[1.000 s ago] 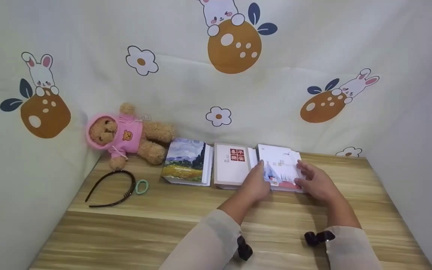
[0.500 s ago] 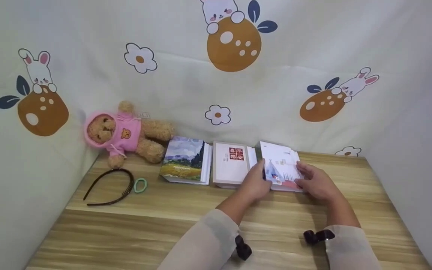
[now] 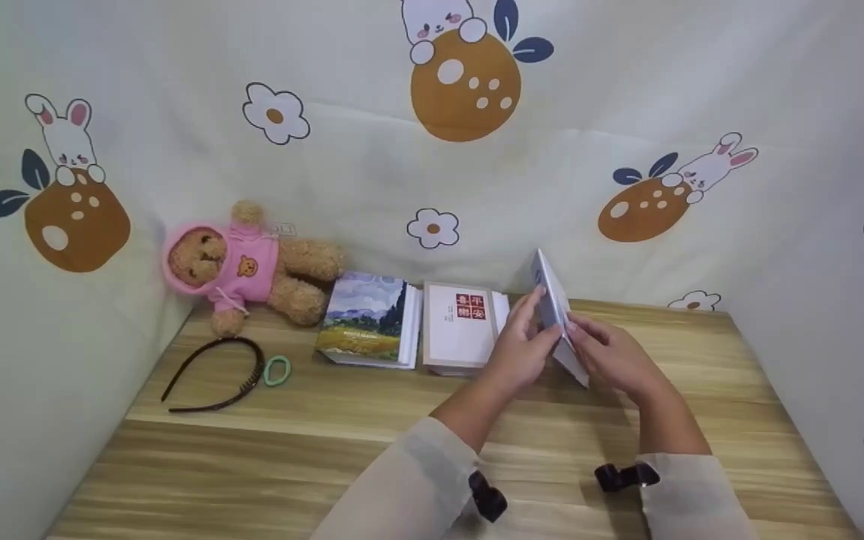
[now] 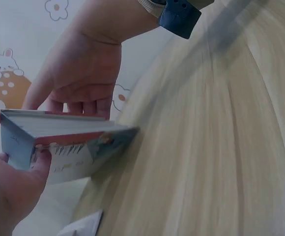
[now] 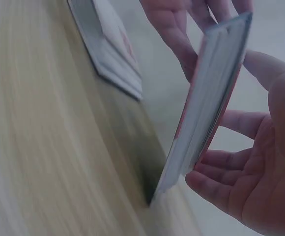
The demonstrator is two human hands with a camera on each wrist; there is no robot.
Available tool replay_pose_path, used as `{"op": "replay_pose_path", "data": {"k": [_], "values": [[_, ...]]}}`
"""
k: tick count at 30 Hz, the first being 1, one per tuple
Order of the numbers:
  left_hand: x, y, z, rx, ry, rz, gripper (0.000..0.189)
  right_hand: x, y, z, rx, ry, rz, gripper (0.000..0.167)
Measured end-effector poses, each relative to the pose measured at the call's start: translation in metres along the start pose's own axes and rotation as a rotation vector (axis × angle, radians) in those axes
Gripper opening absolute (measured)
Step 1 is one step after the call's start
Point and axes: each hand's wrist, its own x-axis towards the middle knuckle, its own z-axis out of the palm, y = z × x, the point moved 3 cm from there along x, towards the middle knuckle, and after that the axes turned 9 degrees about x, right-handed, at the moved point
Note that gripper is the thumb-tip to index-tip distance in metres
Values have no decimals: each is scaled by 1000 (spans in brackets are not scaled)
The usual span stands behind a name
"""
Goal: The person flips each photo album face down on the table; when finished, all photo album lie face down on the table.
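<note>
Both my hands hold a thick hardcover book (image 3: 555,306), tipped up steeply so that it shows edge-on in the head view. Its white cover with a red band and drawings faces down in the left wrist view. My left hand (image 3: 518,349) grips the spine side, its thumb on the cover. My right hand (image 3: 616,360) holds the other side, with thumb and bent fingers against it. In the right wrist view the page edges (image 5: 206,98) show between the covers. Whether the lower edge touches the table is unclear.
Left of my hands lie a beige book (image 3: 458,330) with red squares and a landscape-painting book (image 3: 364,319). A teddy bear (image 3: 252,262) in a pink hoodie, a dark headband (image 3: 253,375) and a green hair tie (image 3: 277,370) lie farther left. Patterned cloth (image 3: 357,165) encloses the wooden table (image 3: 289,465).
The book lay flat between my hands before; its left side has risen and it now stands steeply tilted. My hands have moved up and closer together with it.
</note>
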Motion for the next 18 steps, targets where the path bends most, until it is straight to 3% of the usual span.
{"op": "replay_pose_path", "data": {"k": [4, 8, 12, 18], "values": [[-2, 6, 0, -8, 17, 24, 71, -4, -15, 5, 122, 9, -86, 63], [-5, 9, 0, -27, 5, 6, 75, -7, -24, 7, 273, -14, -135, 61], [-6, 8, 1, -46, -29, -11, 79, -9, -25, 4, 334, -25, -86, 61], [-2, 1, 2, -18, -48, -24, 80, -6, -19, 0, 325, -20, 1, 59]]}}
